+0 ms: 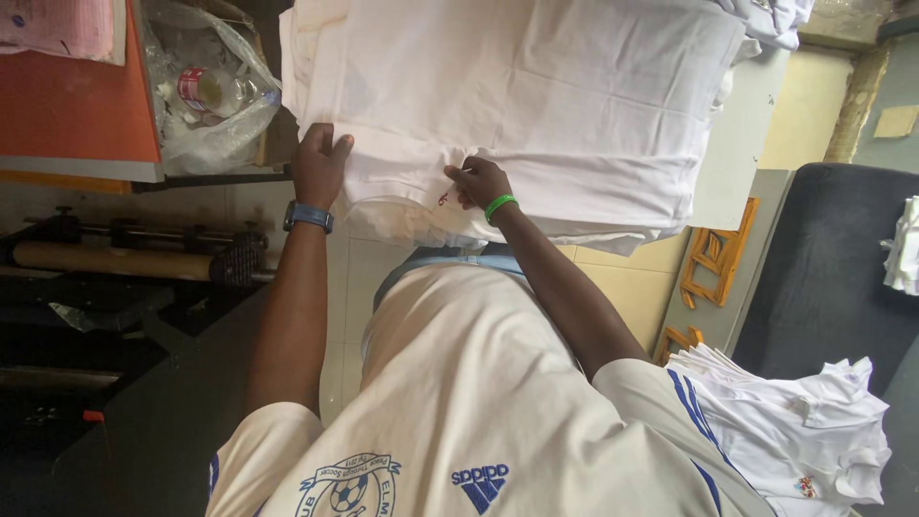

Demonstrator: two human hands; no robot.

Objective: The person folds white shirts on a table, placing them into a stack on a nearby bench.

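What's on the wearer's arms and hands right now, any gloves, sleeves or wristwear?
No gloves. The left hand is bare, with a blue watch on its wrist. The right hand is bare too, with a green wristband. Both forearms are uncovered; short white sleeves end above the elbows, with blue stripes by the right one.

Garment print workshop: stacked white shirts [536,105], roller machine [124,254].

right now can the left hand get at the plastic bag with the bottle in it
Probably yes. The left hand rests on the edge of the stacked white shirts, and the clear plastic bag sits just beside it with nothing visible between them.
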